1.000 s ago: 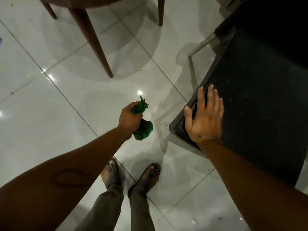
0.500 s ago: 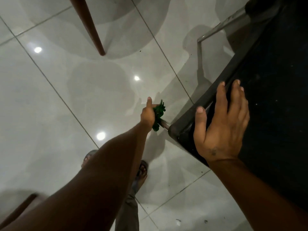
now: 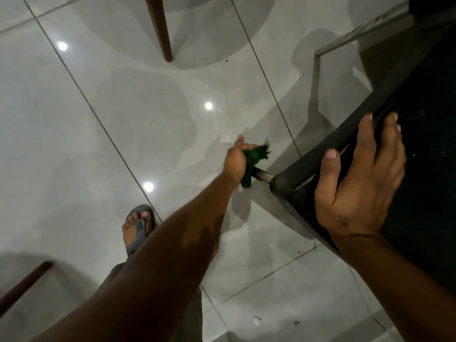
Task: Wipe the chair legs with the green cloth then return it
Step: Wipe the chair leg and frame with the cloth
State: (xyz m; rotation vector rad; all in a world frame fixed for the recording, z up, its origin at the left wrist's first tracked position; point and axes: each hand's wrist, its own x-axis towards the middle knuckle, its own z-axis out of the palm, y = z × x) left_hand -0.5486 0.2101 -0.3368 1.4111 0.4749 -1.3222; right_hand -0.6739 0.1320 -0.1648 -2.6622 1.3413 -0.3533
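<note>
A black-seated chair fills the right side of the head view. Its near metal leg pokes out from under the seat's front corner. My left hand is wrapped around that leg with the crumpled green cloth pressed against it. The cloth covers most of the leg below the seat. My right hand lies flat over the seat's front edge, fingers spread. A second metal leg of the chair shows farther back.
Glossy pale floor tiles with ceiling-light reflections lie all around. A brown wooden leg of other furniture stands at the top, another brown leg at the lower left. My sandalled foot is below my left arm.
My left hand carried the cloth from open air to the chair's near leg and closed around it. The view has dropped lower and closer; my right hand stays on the seat edge.
</note>
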